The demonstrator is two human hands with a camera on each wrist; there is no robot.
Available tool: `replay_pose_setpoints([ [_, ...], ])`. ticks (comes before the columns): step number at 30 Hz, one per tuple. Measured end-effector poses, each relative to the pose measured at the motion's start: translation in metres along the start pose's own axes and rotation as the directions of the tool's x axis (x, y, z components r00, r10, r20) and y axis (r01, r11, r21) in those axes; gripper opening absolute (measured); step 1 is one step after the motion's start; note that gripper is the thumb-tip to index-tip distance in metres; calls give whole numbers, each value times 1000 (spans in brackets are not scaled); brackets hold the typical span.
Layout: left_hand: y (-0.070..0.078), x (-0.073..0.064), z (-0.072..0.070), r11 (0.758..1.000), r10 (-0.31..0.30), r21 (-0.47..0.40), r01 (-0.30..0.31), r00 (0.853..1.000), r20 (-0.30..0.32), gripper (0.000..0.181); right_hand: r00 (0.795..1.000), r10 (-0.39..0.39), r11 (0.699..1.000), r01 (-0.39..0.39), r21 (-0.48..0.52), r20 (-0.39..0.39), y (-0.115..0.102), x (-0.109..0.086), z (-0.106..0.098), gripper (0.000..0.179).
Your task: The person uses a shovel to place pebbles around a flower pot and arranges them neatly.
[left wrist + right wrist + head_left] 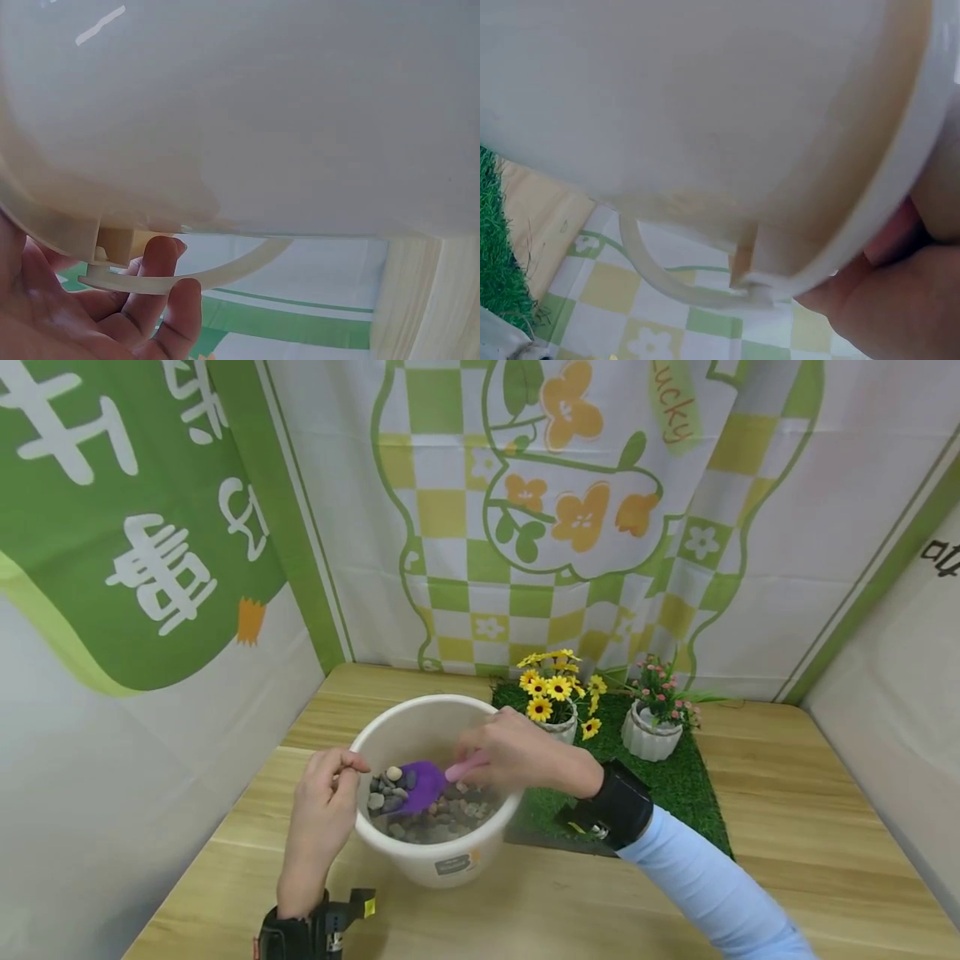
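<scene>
A white bucket (411, 862) stands on the table with pebbles (442, 823) in its bottom. My right hand (521, 750) reaches over the right rim and grips the pink handle (467, 767) of a toy shovel. Its purple scoop (426, 787) is inside the bucket, and grey and pale pebbles (386, 793) lie at its left end. At the left rim, my left hand (318, 806) holds the bucket. In the left wrist view, those fingers (182, 315) curl around the bucket's bail handle (240, 268) beside its lug. The right wrist view shows the bail's other end (656, 274).
Behind and right of the bucket lies a green turf mat (693, 785). On it stand a pot of yellow flowers (555, 689) and a white pot (651, 735) with pink flowers. Printed cloth (465, 527) hangs around the wooden table (795, 827).
</scene>
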State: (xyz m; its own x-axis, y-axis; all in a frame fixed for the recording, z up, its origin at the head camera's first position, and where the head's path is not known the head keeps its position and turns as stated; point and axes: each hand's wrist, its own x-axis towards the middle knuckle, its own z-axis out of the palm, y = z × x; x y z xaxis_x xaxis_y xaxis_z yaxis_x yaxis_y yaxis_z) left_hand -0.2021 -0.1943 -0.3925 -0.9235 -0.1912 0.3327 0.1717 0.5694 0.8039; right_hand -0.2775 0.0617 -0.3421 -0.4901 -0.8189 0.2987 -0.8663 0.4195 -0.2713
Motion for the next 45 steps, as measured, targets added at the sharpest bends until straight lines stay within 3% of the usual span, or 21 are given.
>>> replay_pose_setpoints([
  [11,-2,-1,2,1000,25,2,-25,999,-28,21,990,-27,999,23,-30,-136,2,-10,-11,17],
  [23,0,0,3,1000,-2,2,2,1000,-15,21,994,20,1000,-22,-21,-104,4,-20,-25,15],
  [31,1,-1,2,1000,-25,4,25,1000,3,22,993,53,995,-61,-75,-105,5,-32,-43,13],
  [38,1,-1,1,999,-31,14,31,1000,6,22,988,133,991,-135,-16,-75,6,-43,-62,14],
  [45,1,-1,1,999,-45,4,45,999,11,22,975,198,980,-201,-16,-104,10,-53,-73,11],
])
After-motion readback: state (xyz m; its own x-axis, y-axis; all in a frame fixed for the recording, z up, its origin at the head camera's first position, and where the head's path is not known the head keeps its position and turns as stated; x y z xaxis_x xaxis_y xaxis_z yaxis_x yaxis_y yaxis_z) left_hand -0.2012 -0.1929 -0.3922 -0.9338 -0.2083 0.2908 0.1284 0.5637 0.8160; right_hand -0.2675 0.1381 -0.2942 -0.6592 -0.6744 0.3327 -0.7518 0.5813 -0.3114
